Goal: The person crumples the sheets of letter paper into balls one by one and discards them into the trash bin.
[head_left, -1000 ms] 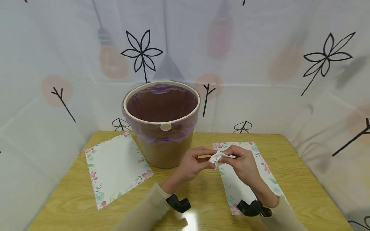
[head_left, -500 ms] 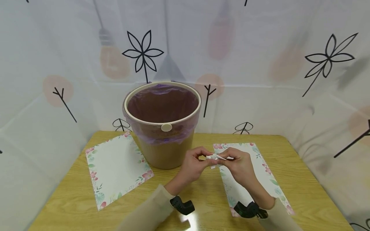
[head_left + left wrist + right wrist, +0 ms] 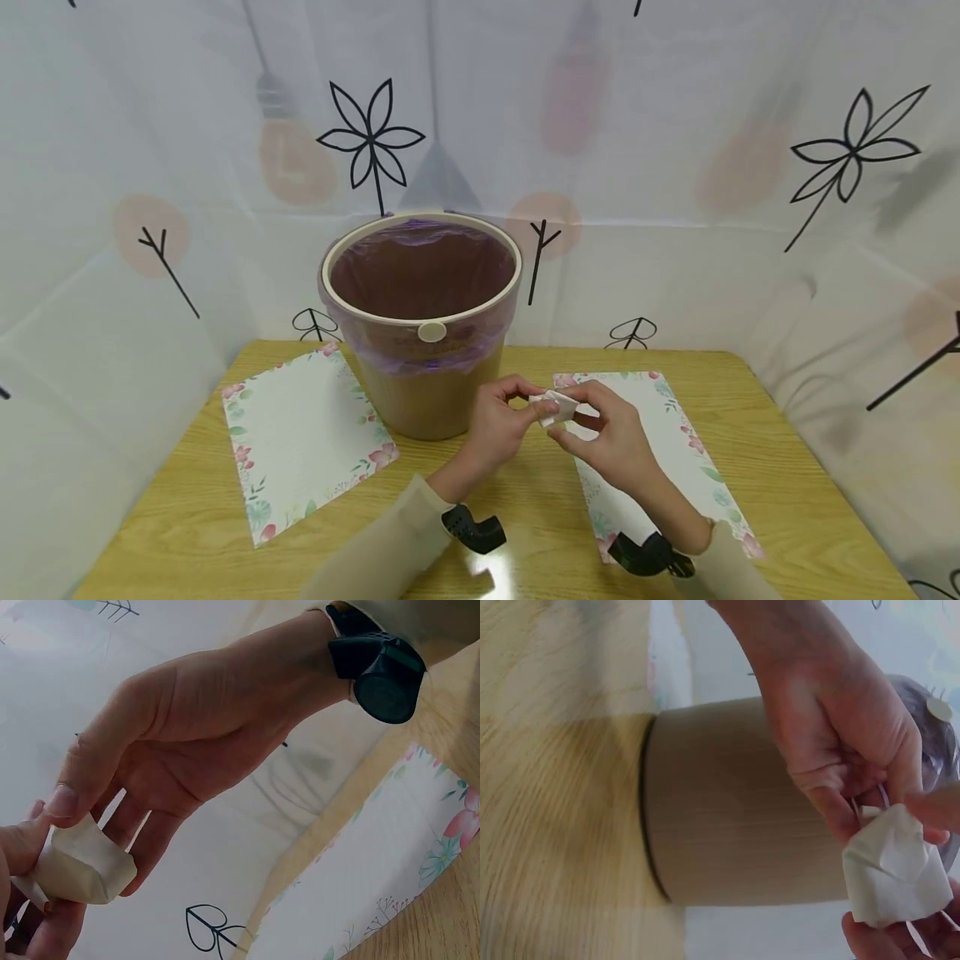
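A small wad of folded white paper (image 3: 564,406) is between my two hands, above the table and in front of the bin. In the head view my left hand (image 3: 498,421) pinches its left side, thumb on top. My right hand (image 3: 615,437) holds the other side, index finger at the upper edge and thumb near the lower one. Creases and flat faces show on the paper wad (image 3: 86,862) in the left wrist view, with fingers of the right hand (image 3: 172,727) partly behind it. The right wrist view shows the paper wad (image 3: 896,870) below the left hand (image 3: 840,720).
A brown bin (image 3: 427,392) with a purple liner stands at the back of the wooden table (image 3: 540,533). Flower-bordered sheets lie on both sides: the left sheet (image 3: 307,433) and the right sheet (image 3: 637,517), partly under my right arm. A patterned cloth (image 3: 675,275) hangs behind.
The paper has been turned and pressed into a more compact, flatter-faced wad. My right thumb has moved down, widening its gap from the index finger. The bin and sheets stay put.
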Demonstrator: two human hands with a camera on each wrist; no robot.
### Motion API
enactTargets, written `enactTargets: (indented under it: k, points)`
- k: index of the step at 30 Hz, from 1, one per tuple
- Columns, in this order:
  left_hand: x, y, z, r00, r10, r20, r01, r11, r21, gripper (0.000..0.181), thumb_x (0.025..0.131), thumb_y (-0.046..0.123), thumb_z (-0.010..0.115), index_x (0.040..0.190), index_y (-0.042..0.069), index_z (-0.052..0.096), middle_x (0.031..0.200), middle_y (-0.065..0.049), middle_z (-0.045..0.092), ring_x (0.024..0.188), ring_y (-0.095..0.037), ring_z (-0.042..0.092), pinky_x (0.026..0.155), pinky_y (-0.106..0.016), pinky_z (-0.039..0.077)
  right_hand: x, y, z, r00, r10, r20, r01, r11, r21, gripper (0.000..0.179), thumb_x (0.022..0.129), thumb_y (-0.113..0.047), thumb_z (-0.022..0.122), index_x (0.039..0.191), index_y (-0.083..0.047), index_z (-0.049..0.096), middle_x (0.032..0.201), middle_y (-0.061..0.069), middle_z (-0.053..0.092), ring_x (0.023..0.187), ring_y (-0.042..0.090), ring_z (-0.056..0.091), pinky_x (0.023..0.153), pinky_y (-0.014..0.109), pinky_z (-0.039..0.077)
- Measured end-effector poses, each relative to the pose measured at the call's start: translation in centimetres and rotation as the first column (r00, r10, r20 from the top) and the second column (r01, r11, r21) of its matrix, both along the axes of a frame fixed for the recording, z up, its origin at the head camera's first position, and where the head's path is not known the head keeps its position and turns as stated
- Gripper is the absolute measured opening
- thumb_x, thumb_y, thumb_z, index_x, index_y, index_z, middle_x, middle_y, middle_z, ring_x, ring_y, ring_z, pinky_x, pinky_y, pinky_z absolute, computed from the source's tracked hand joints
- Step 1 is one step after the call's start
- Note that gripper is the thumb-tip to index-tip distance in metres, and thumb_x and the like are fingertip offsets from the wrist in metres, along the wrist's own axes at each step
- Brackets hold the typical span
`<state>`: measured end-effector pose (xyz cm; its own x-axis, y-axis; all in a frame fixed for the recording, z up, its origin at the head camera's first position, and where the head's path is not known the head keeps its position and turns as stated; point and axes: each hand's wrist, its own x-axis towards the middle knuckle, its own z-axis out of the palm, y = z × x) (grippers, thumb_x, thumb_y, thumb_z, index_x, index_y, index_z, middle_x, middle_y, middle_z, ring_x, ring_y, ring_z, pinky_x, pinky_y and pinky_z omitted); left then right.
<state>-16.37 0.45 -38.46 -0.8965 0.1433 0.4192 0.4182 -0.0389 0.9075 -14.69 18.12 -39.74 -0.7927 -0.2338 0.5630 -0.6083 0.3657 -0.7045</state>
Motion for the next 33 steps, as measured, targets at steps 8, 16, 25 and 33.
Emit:
enactTargets:
  k: [8, 16, 25, 33]
  points:
    - [0.7, 0.2, 0.9, 1.000, -0.002, -0.025, 0.002, 1.000, 0.018, 0.010, 0.079, -0.005, 0.080, 0.084, -0.009, 0.071, 0.077, -0.019, 0.067, 0.072, -0.010, 0.057, 0.061, -0.022, 0.046, -0.2, -1.0, -0.4, 0.970, -0.165, -0.181, 0.183, 0.979, 0.090, 0.050, 0.059, -0.009, 0.097, 0.097, -0.006, 0.064, 0.093, 0.000, 0.060, 0.089, 0.016, 0.064, 0.070, 0.031, 0.059]
    - [-0.7, 0.9, -1.5, 0.999, 0.028, 0.037, -0.028, 1.000, 0.005, 0.010, 0.080, -0.001, 0.081, 0.085, -0.004, 0.073, 0.079, -0.015, 0.067, 0.071, -0.008, 0.055, 0.058, -0.021, 0.043, -0.5, -0.7, 0.0, 0.952, -0.141, -0.271, 0.173, 0.980, 0.096, 0.037, 0.063, -0.002, 0.093, 0.090, -0.008, 0.067, 0.086, -0.002, 0.064, 0.079, 0.016, 0.066, 0.066, 0.025, 0.058]
    - [-0.9, 0.7, -2.2, 0.998, -0.053, 0.023, 0.051, 0.997, 0.052, 0.012, 0.083, 0.009, 0.082, 0.089, 0.002, 0.075, 0.085, -0.006, 0.070, 0.080, -0.012, 0.061, 0.060, -0.022, 0.049, -0.4, -0.1, 0.3, 0.954, -0.130, -0.272, 0.148, 0.988, 0.046, 0.033, 0.065, 0.000, 0.092, 0.088, -0.015, 0.076, 0.086, -0.004, 0.070, 0.080, 0.013, 0.068, 0.065, 0.020, 0.056]
    - [-1.1, -0.3, -2.8, 0.978, -0.209, -0.014, 0.209, 0.975, 0.068, 0.016, 0.087, -0.002, 0.074, 0.103, -0.005, 0.073, 0.101, -0.018, 0.071, 0.093, -0.016, 0.065, 0.075, -0.034, 0.059, 0.5, -0.7, 1.4, 0.972, -0.137, -0.193, 0.139, 0.990, -0.004, 0.030, 0.062, 0.010, 0.089, 0.082, -0.007, 0.074, 0.082, 0.004, 0.070, 0.074, 0.017, 0.069, 0.062, 0.029, 0.058]
